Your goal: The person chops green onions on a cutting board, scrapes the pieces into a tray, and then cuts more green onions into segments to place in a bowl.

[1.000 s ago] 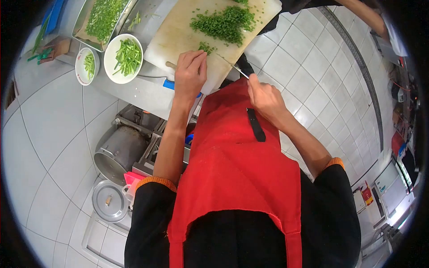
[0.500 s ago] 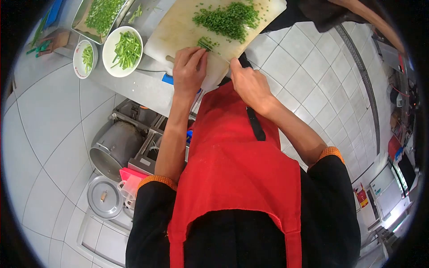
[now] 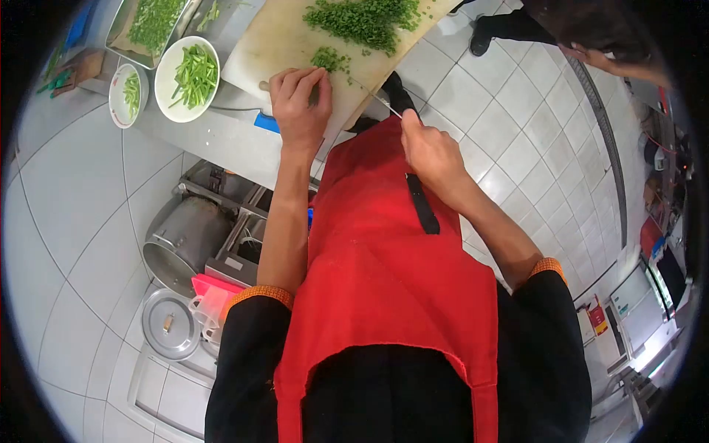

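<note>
My left hand [image 3: 301,103] rests at the near edge of a pale cutting board [image 3: 258,48]. Its fingers are curled together, and whatever they may hold is hidden from me. Just beyond its fingertips lies a small heap of finely chopped greens [image 3: 329,59]; a larger chopped pile [image 3: 363,23] spreads farther up the board. In my right hand [image 3: 437,153] is the handle of a knife [image 3: 388,107], whose thin blade slants back toward the board's near right edge. A short beige, rounded piece [image 3: 264,86] pokes out left of my left hand; its kind is unclear.
Left of the board stand a white bowl [image 3: 182,115] of cut green stems, a smaller bowl [image 3: 116,111] and a metal tray [image 3: 130,58] of chopped greens. Below the counter are a large pot [image 3: 185,240] and a lid [image 3: 168,325]. Another person's hand [image 3: 591,57] shows upper right.
My right hand has drawn the knife back, right and toward me, away from the small heap. My left hand sits slightly left. The other person's leg and shoe now show at upper right.
</note>
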The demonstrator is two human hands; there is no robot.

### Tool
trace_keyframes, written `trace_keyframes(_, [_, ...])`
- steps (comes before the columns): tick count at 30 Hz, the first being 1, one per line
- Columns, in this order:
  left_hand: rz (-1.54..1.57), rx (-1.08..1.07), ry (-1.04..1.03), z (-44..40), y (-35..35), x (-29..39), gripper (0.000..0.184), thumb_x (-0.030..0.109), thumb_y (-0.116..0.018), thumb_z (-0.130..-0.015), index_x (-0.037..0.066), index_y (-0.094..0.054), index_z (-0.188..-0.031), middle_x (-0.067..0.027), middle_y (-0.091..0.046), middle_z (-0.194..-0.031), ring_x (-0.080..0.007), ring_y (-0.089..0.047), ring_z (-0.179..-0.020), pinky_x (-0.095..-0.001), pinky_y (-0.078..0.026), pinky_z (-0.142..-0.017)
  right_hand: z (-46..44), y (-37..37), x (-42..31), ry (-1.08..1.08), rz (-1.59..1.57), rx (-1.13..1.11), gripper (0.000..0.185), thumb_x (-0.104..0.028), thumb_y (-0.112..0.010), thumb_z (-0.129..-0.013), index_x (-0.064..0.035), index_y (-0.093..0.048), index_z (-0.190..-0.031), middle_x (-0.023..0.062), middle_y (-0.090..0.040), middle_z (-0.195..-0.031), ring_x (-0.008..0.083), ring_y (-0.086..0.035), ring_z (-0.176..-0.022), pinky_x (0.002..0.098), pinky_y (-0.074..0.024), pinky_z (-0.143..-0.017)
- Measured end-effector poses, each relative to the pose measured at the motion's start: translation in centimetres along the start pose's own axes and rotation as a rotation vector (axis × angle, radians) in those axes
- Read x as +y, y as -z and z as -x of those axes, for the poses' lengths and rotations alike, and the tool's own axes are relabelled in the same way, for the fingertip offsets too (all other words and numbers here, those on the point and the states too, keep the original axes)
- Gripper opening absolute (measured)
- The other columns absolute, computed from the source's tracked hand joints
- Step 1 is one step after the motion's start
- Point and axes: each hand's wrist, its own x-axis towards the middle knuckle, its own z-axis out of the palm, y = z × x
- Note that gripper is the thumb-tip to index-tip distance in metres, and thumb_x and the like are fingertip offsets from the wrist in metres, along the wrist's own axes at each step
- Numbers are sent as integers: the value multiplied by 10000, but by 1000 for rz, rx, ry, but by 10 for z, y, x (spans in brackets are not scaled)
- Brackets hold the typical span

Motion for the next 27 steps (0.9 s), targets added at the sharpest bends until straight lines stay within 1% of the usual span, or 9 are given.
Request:
trace_keyframes(3, [21,15,-11,0,0,-1,176,-8,-794,-734,84,-752,-878,-34,-716,-912,-246,-630,-895,-353,-516,-804,-4,9,-3,45,5,0,141,-178,-492,-979,-49,-434,-983,240,-635,-643,471,-658,-655,572,-528,-590])
trace_keyframes(9, [20,32,4,1,-2,-1,171,3,-805,-723,85,-752,-864,-25,-717,-902,-235,-631,-886,-351,-507,-806,-31,11,-24,148,-10,29,122,-132,-515,-961,-32,-447,-980,242,-652,-660,462,-667,-642,558,-542,-581])
trace_keyframes(11, [21,36,8,1,-3,-2,169,5,-804,-725,85,-752,-864,-24,-718,-901,-234,-631,-886,-349,-507,-804,-36,7,-26,132,-42,39,110,-107,-487,-976,-25,-413,-986,249,-616,-633,475,-631,-621,577,-492,-552])
trace_keyframes(12, [24,38,11,1,-4,-2,167,6,-803,-726,86,-752,-863,-23,-718,-900,-233,-631,-886,-348,-507,-802,-40,6,-28,134,-41,35,110,-107,-487,-976,-25,-413,-986,249,-616,-633,475,-631,-621,577,-492,-552])
trace_keyframes(14, [20,32,9,1,-3,-3,163,8,-802,-727,86,-751,-862,-22,-718,-899,-232,-631,-884,-346,-507,-800,-46,3,-33,138,10,51,107,-110,-501,-949,-16,-455,-967,247,-667,-686,452,-685,-660,539,-561,-591])
trace_keyframes(18, [13,22,13,1,-2,-2,154,13,-800,-731,87,-749,-857,-20,-716,-896,-230,-630,-886,-342,-508,-793,-42,2,-32,103,15,42,109,-117,-502,-944,-27,-449,-978,251,-667,-692,457,-685,-676,553,-557,-603])
trace_keyframes(20, [23,34,15,1,-3,-3,155,12,-800,-729,88,-749,-855,-20,-714,-895,-231,-629,-889,-343,-509,-793,-25,1,-20,-20,75,-53,125,-148,-509,-952,-51,-440,-987,255,-660,-692,470,-677,-685,575,-544,-610])
trace_keyframes(23, [39,44,13,3,-4,-3,159,10,-801,-726,88,-749,-854,-21,-710,-898,-235,-629,-895,-346,-512,-790,-5,2,-3,7,24,-43,145,-183,-512,-965,-68,-429,-990,255,-649,-680,483,-664,-677,592,-529,-609])
trace_keyframes(27, [47,56,6,2,-1,-1,170,4,-800,-721,88,-753,-861,-27,-705,-907,-243,-629,-898,-350,-519,-785,-6,12,-6,31,4,-29,153,-198,-507,-976,-69,-426,-983,252,-640,-666,487,-656,-668,591,-523,-599])
